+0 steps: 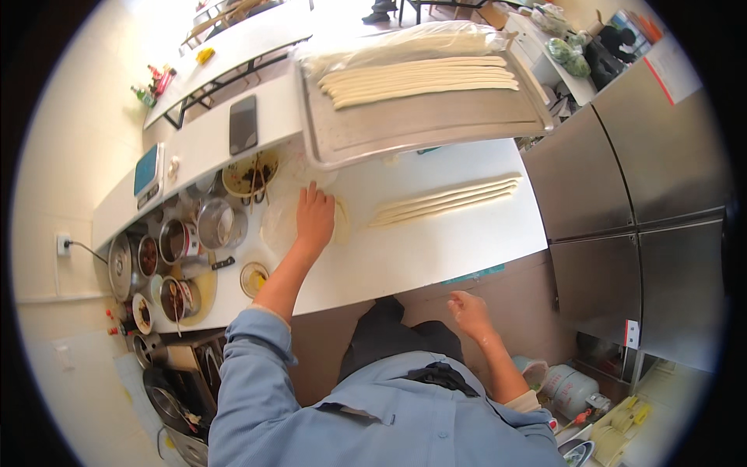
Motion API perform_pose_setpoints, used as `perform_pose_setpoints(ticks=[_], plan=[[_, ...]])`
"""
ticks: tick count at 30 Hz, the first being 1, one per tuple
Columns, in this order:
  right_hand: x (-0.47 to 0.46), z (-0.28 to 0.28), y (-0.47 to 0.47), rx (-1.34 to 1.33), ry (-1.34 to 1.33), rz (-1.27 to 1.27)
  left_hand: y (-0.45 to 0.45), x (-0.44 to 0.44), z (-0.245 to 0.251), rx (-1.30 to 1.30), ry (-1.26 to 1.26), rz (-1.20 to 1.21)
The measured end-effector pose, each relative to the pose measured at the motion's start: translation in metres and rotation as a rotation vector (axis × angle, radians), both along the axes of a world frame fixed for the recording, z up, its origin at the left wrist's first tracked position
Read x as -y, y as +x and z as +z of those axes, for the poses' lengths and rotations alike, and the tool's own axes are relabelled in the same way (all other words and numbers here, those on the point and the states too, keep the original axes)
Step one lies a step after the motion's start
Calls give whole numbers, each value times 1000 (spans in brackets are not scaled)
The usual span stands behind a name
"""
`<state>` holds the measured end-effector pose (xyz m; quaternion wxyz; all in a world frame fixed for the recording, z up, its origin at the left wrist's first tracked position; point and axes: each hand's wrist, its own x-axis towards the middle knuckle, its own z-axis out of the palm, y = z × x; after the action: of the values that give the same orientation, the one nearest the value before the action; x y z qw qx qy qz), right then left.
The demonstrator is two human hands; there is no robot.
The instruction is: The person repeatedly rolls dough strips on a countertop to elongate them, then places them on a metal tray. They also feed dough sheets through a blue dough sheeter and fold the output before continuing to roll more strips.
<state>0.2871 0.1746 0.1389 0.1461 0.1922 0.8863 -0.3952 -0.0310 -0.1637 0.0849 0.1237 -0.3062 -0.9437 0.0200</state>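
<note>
My left hand (316,217) reaches palm down over a clear plastic sheet (280,219) on the white worktop. Its fingers lie close together, and whether they pinch the plastic cannot be seen. A short dough strip (342,222) lies against its right side. My right hand (468,314) hangs off the front edge of the worktop, its fingers curled and nothing visible in them. Several long dough strips (449,201) lie side by side on the worktop. Behind them is a metal tray (420,122) with more dough strips (420,82) and a plastic-wrapped dough bundle (402,46).
To the left stand a yellow bowl with chopsticks (251,172), metal pots (173,240), a cleaver (207,264) and a glass bowl (254,279). A phone (243,124) and kitchen scale (149,172) rest on the raised shelf. A steel refrigerator (589,175) borders the right side.
</note>
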Motion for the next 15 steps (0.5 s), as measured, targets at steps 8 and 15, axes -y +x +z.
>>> perform_pose_setpoints(ticks=[8,15], plan=[[-15,13,-70,-112,-302,3,107,-85,75,394,543,-50],[-45,57,-133,34,-523,436,161,-179,124,702,914,68]])
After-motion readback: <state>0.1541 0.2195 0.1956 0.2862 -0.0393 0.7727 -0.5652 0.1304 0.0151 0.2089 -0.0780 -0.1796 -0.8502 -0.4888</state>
